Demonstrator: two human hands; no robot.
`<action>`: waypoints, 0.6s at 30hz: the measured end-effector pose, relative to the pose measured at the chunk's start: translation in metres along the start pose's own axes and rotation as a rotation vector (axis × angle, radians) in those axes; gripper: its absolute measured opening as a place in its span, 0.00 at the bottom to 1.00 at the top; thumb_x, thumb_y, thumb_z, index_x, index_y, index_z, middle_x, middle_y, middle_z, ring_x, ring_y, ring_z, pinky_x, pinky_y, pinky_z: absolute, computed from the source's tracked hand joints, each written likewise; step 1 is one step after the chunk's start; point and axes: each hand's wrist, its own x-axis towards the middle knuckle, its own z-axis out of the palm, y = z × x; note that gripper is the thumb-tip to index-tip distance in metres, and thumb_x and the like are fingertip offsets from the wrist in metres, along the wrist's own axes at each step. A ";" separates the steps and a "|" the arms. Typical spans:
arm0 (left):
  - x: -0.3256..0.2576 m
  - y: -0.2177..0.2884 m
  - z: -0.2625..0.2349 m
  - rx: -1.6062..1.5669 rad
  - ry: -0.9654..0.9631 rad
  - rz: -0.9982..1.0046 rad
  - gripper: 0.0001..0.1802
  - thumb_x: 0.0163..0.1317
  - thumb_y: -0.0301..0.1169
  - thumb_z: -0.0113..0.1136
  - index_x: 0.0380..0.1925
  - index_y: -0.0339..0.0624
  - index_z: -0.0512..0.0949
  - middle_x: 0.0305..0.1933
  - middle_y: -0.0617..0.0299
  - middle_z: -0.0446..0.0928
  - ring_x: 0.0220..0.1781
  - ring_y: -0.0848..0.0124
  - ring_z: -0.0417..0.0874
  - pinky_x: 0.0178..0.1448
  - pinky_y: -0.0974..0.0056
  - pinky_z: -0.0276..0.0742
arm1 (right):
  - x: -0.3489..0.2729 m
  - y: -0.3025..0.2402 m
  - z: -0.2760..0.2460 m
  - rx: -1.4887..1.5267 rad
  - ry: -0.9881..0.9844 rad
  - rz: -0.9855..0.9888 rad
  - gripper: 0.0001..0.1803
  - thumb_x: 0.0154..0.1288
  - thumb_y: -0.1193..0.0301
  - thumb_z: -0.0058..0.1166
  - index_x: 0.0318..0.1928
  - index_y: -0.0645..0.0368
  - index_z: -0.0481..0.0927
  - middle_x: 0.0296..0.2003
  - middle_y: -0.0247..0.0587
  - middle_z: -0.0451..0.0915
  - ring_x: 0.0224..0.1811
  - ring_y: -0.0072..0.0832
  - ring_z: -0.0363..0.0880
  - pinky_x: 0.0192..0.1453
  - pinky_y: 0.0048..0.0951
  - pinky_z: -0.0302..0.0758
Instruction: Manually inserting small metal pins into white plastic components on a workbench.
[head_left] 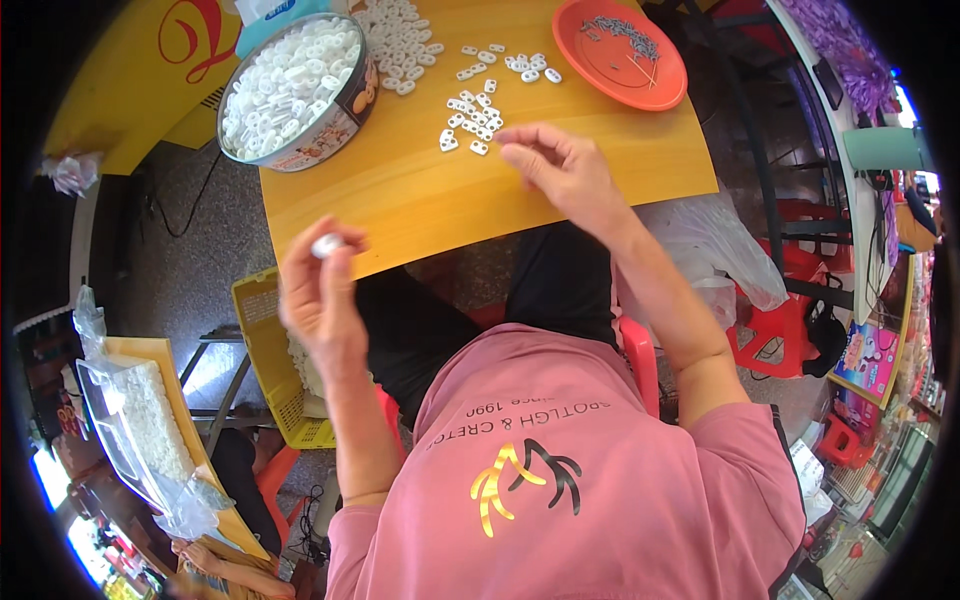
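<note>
Left hand [325, 305], left of centre: one white piece [326, 245] pinched at the fingertips, beside the lower-left corner of the yellow table [400, 205].
Right hand [572, 175], upper centre: fingers curled, tips at a cluster of small white pieces [483, 118]; grip cannot be told.
Round tin [335, 133], upper left: heaped with white ovals [295, 80].
Red plate [600, 70], upper right: grey bits [640, 42].

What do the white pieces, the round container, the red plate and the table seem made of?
White pieces: probably hard plastic, smooth and evenly white.
Container: likely printed metal, with a thin pale rim and smooth pictured wall.
Plate: seemingly plastic, evenly red with a slight sheen.
Table: wood or wood-look laminate, satin yellow-brown with faint grain; I can't tell which.
</note>
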 end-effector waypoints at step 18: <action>-0.020 -0.009 -0.037 0.450 0.307 0.072 0.14 0.69 0.19 0.52 0.54 0.33 0.74 0.55 0.55 0.74 0.48 0.71 0.80 0.54 0.68 0.78 | 0.041 0.011 -0.021 -0.821 0.020 -0.480 0.05 0.62 0.71 0.60 0.38 0.57 0.81 0.36 0.38 0.79 0.34 0.39 0.81 0.38 0.37 0.77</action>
